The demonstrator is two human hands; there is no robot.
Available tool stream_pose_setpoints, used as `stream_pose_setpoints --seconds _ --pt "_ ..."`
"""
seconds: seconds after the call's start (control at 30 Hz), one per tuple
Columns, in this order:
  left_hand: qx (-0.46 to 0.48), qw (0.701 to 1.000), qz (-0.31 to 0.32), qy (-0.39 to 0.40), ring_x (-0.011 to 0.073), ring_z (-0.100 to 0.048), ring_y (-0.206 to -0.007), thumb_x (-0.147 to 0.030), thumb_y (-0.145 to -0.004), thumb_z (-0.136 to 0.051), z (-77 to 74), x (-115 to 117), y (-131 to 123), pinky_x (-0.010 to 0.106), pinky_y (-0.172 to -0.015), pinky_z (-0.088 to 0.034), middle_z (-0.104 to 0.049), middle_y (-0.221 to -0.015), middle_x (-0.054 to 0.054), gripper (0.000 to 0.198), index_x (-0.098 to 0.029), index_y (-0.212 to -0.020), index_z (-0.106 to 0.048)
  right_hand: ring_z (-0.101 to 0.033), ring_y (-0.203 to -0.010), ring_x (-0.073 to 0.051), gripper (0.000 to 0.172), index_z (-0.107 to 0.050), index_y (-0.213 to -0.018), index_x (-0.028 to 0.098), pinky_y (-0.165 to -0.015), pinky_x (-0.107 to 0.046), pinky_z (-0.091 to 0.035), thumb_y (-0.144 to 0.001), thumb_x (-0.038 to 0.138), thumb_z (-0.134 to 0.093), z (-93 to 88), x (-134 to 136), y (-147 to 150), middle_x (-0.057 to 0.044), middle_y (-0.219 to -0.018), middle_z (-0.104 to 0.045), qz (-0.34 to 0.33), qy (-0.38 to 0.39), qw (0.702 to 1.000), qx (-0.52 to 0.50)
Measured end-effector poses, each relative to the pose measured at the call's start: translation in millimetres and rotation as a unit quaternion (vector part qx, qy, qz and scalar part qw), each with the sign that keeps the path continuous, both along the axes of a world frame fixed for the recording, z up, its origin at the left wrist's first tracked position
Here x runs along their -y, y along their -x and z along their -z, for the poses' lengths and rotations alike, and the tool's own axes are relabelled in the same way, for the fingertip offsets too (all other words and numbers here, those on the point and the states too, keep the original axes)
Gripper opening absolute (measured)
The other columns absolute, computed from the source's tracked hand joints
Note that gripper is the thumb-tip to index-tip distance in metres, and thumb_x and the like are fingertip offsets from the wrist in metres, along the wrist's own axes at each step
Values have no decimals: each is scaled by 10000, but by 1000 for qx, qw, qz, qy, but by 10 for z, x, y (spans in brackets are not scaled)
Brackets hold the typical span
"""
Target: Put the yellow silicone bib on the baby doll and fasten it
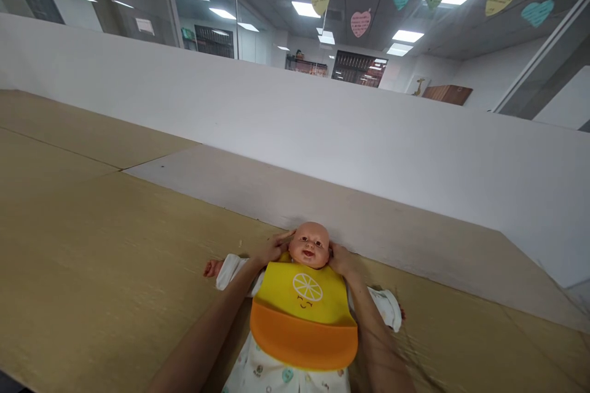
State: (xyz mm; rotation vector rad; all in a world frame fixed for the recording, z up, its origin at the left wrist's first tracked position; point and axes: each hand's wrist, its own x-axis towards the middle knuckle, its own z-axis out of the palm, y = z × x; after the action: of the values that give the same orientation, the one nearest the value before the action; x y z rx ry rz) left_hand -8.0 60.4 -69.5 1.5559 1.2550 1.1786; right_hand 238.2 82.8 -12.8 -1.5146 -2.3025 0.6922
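A baby doll [310, 244] lies face up on the tan surface, its arms spread to both sides in white sleeves. Over its chest is a bib [305, 313], yellow above with a printed lemon slice and orange at the pocket. My left hand [273, 249] is closed at the bib's neck end, beside the doll's head, where a bit of yellow strap shows. On the other side of the neck, my right hand [342, 259] is closed at the bib's other neck end. The fingertips of both hands are partly hidden behind the head and neck.
Behind the doll's head runs a pale ledge [276, 187] against a low white wall [295, 116]. Above it, glass panels carry heart-shaped notes [360, 23]. The tan surface [115, 270] stretches to the left, with a seam across it.
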Motion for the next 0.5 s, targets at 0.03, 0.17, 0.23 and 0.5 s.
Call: stream_pose_setpoints --seconds 0.03,0.17,0.23,0.5 --pt "8 1000 4 0 289 -539 -1115 -426 -708 -591 -8 -2 -4 379 -962 -421 -600 -1207 86 537 -160 -1175 -601 -620 -893 -209 388 -637 -1081 137 -697 -244 -409 -716 130 -504 -2 7 -3 -125 -1021 -663 -5 9 1000 8" --pt "37 999 -7 21 269 -581 -1042 -423 -704 -569 -51 -6 -21 379 -918 -448 -651 -1129 76 446 -156 -1049 -663 -593 -977 -182 425 -589 -1142 152 -754 -226 -399 -745 133 -440 -20 38 -15 -110 -1098 -636 -23 15 1000 3" --pt "43 997 -35 48 254 -603 -984 -403 -693 -570 -82 5 -32 362 -867 -471 -679 -1067 67 414 -159 -1012 -670 -584 -995 -171 423 -595 -1122 149 -769 -225 -392 -744 118 -406 -45 40 -31 -97 -1094 -637 -19 12 1000 3" --pt "61 994 -46 76 246 -616 -876 -351 -663 -576 -227 87 -95 352 -780 -471 -702 -960 73 358 -149 -940 -679 -579 -756 -169 232 -600 -784 156 -602 -254 -321 -799 264 -395 -876 443 -227 -87 -812 -650 110 -81 985 102"
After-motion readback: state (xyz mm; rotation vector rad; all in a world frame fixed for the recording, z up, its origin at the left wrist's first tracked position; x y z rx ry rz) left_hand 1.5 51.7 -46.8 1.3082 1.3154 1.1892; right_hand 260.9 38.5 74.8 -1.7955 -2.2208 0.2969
